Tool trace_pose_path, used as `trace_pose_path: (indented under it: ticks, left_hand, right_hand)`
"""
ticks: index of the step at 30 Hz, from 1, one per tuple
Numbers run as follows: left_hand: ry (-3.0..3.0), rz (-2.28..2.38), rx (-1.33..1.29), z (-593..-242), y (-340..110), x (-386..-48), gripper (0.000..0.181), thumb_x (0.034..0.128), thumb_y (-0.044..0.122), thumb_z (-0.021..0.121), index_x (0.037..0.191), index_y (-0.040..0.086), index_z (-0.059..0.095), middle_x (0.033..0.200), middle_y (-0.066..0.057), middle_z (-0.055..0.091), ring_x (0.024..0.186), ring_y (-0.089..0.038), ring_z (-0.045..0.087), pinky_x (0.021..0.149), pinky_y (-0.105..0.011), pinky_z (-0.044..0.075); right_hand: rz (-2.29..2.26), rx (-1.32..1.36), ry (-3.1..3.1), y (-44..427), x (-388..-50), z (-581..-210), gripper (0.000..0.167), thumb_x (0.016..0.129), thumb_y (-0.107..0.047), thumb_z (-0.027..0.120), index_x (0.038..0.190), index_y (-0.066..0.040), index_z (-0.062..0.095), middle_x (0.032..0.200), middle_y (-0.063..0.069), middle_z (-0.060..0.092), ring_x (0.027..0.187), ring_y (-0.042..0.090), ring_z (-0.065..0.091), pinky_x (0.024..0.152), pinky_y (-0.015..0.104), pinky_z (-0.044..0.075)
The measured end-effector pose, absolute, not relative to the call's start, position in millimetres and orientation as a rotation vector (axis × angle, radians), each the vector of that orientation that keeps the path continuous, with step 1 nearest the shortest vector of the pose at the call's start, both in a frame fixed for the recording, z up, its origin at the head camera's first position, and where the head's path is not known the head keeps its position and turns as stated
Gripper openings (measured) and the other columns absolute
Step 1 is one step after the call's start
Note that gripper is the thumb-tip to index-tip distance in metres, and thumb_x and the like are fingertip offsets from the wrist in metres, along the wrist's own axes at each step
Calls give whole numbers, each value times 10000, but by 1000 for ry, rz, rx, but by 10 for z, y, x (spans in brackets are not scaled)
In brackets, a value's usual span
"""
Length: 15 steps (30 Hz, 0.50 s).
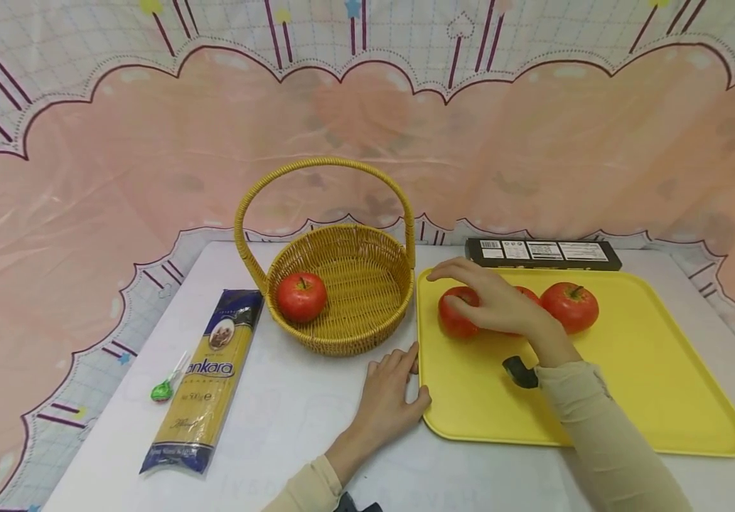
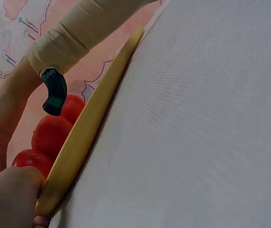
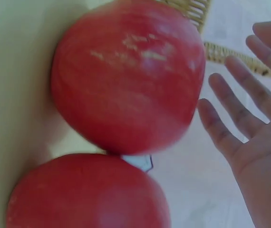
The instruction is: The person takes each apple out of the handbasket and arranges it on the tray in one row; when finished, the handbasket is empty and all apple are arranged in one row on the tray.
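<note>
My right hand hovers over the left end of a row of red apples on the yellow tray, fingers spread and holding nothing. Under it sits the leftmost apple. The middle apple is mostly hidden by the hand, and the right apple shows its stem. In the right wrist view, spread fingers stand beside a large apple. At the tray's left edge my left hand grips the rim; in the left wrist view a fingertip shows beneath it.
A woven basket with a tall handle stands left of the tray, holding one apple. Farther left lie a pasta packet and a green lollipop. A black box lies behind the tray.
</note>
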State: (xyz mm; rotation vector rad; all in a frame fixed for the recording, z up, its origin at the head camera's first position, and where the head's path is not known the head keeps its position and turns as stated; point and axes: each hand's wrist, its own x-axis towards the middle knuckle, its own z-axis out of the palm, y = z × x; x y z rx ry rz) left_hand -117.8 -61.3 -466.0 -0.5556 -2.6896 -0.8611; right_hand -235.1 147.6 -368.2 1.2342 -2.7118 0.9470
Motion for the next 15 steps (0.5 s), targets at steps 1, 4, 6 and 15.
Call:
trace_pose_path:
  ticks: [1,4,6,15]
  left_hand:
    - [-2692,-855,-554,-4660,-616,-1177,623,782,249,619,1364,74,484,872,87,512,751,-45,403,718,-223,230]
    - [-2694,-855,-562,-4660,-625,-1174,592,786,255,626,1351,134,498,890,90,523,775,-51,427,717,-227,234]
    - [-2693,-858,-582,-4665,-628,-1171,519,787,251,629,1294,175,549,928,85,542,820,-64,471,732,-238,256]
    - [-2700,-831,-706,-4667,-649,-1168,204,782,292,644,985,266,645,983,80,510,897,-76,509,760,-254,275]
  right_hand:
    - [933,1258,-2700,1443,-2363,-3680,362,902,-183,588,1256,-246,542,1307,-46,515,1240,145,463,1030,427,398]
    - [886,1314,-2677,1353,-2397,-3677,329,909,-173,573,1235,-214,566,1270,-45,540,1214,131,479,1021,397,408]
    - [858,1337,-2665,1306,-2414,-3682,315,909,-167,571,1222,-200,577,1251,-43,552,1206,136,486,1025,399,401]
    - [779,1397,-2636,1195,-2464,-3716,279,906,-147,580,1183,-165,609,1207,-20,574,1161,156,519,1003,406,418]
